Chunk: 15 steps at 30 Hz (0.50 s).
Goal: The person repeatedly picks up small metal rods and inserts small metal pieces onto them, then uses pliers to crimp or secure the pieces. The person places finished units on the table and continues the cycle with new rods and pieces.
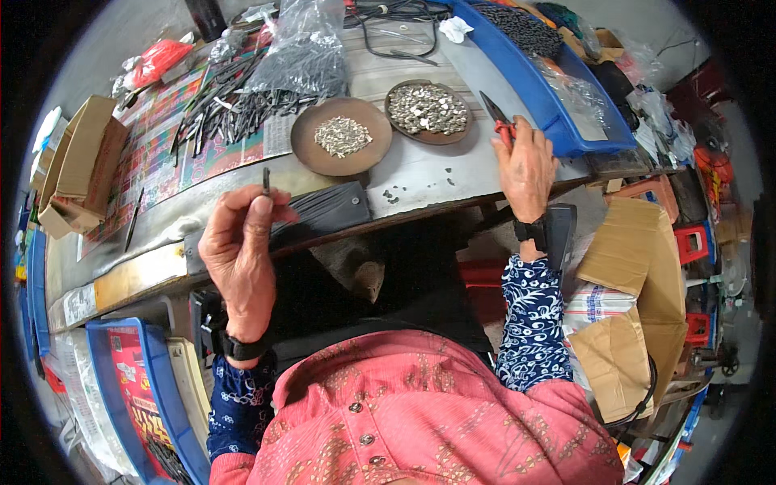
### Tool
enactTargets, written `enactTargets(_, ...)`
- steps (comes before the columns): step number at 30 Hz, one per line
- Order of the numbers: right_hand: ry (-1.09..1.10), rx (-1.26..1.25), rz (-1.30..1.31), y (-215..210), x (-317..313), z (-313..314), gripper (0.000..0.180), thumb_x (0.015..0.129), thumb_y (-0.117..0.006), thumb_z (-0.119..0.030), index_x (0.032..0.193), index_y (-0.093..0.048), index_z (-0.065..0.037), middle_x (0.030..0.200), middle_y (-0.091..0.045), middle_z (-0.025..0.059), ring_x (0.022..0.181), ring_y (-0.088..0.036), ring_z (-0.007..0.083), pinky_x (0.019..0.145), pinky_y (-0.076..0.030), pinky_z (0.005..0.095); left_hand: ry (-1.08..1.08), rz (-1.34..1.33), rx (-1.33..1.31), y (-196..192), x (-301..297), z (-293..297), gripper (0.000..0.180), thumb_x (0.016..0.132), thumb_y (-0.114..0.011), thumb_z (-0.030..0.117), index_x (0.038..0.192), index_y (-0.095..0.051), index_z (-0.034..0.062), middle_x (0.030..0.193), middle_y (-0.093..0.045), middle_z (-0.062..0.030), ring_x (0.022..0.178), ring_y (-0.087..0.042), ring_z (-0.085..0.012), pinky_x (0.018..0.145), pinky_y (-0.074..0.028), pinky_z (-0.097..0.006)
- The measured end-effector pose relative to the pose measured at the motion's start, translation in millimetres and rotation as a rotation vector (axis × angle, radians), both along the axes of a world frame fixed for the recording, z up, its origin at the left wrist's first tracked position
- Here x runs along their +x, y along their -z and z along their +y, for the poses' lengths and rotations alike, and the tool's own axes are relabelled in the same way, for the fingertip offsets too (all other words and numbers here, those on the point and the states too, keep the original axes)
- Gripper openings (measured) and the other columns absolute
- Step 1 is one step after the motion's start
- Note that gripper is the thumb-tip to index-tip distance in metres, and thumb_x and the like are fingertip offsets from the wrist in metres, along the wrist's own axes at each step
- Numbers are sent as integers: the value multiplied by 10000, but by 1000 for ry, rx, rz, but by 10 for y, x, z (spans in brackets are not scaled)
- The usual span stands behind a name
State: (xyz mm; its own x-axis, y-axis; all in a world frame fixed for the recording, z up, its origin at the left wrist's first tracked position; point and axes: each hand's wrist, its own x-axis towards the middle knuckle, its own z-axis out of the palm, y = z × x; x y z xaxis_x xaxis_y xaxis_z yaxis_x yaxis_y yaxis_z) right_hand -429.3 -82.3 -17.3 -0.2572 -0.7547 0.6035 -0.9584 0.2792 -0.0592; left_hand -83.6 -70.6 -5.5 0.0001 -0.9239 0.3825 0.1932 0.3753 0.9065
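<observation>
My left hand (246,242) is raised at the table's front edge, thumb and fingers pinching a short, thin dark piece (266,178) that points upward. My right hand (527,170) is closed around red-handled pliers (503,123) beside the blue tray, with the dark pointed jaws directed away from me. Between my hands, farther back, stand two shallow brown dishes. The left dish (305,155) holds small pale metal pieces, and the right dish (453,138) holds silvery bits. A few tiny dark scraps (391,196) lie on the tabletop in front of them.
Black strips (212,105) lie heaped at the back left, beside a clear plastic bag (303,56). A cardboard box (79,166) stands at the left. The long blue tray (575,141) at the right holds dark chain-like pieces. Below the table are a blue bin (109,388) and cardboard (622,242).
</observation>
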Motion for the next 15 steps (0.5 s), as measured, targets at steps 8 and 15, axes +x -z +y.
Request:
enactTargets(8, -92, -220, -416, -209, 284, 93, 309, 892, -617, -165, 1129, -540, 20, 981, -611, 167, 858, -604, 261, 746, -480, 376, 20, 81, -75, 103, -57, -55, 82, 942, -580, 43, 983, -601, -24, 895, -652, -69, 724, -594, -107, 725, -470, -227)
enactTargets(15, -782, -324, -609, -740, 1174, 352, 216, 852, -666, -75, 1016, -568, 27, 929, -600, 114, 872, -604, 200, 791, -502, 312, 28, 70, -91, 122, -55, -66, 50, 933, -591, 34, 949, -606, -12, 845, -642, -45, 703, -560, -76, 674, -465, -204)
